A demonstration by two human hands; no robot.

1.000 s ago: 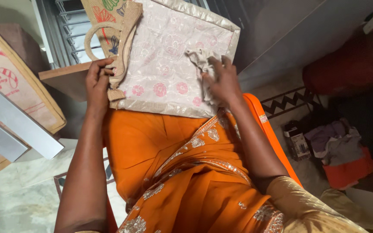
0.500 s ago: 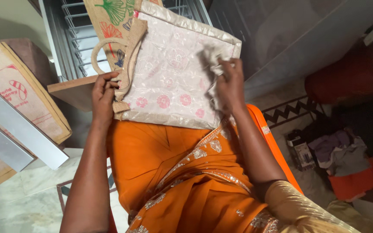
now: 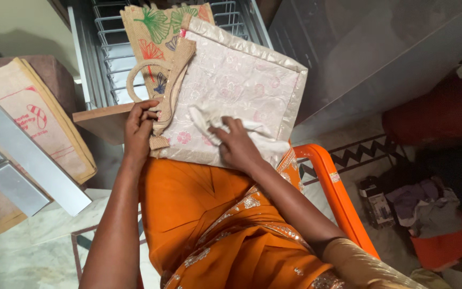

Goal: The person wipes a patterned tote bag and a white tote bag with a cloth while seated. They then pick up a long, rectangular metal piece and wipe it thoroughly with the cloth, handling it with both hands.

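Head view. An embroidered fabric bag, pale with pink flowers and a gold border, lies flat on the person's orange-clad lap, its long axis running from 8 o'clock to 2 o'clock, its handled edge toward 10 o'clock. The left hand, at the bag's 9 o'clock edge, has its grip closed on the jute handle. The right hand, at 6 o'clock, presses a white cloth onto the bag, fingers curled over it. A wire rack sits beyond, at 11 o'clock.
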